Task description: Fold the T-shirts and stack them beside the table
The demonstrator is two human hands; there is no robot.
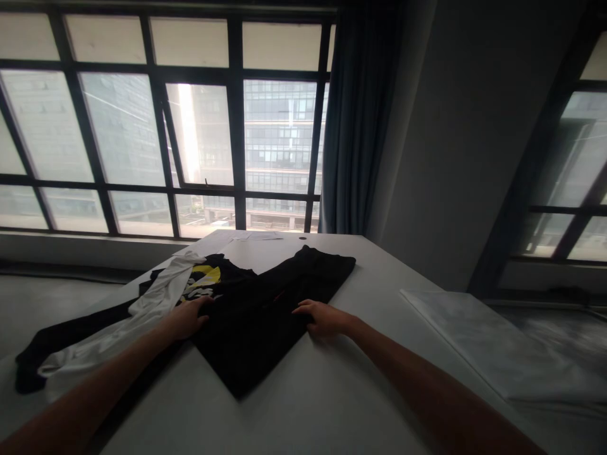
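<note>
A black garment (265,309) lies folded over on the white table (332,404), one corner pointing toward me. My left hand (190,316) rests at its left edge, with thumb and fingers apart on the cloth. At the right edge is my right hand (322,317), its fingers spread and touching the black fabric. Neither hand shows a clear grip. Beside my left hand lie a white garment (159,291) and a black one with a yellow and white print (206,275); a long black piece trails left from under the white cloth.
Papers (260,237) lie at the table's far edge near a round dark hole (302,238). A white sheet-like item (484,335) is on the right. Behind the table stand windows and a dark blue curtain (353,139).
</note>
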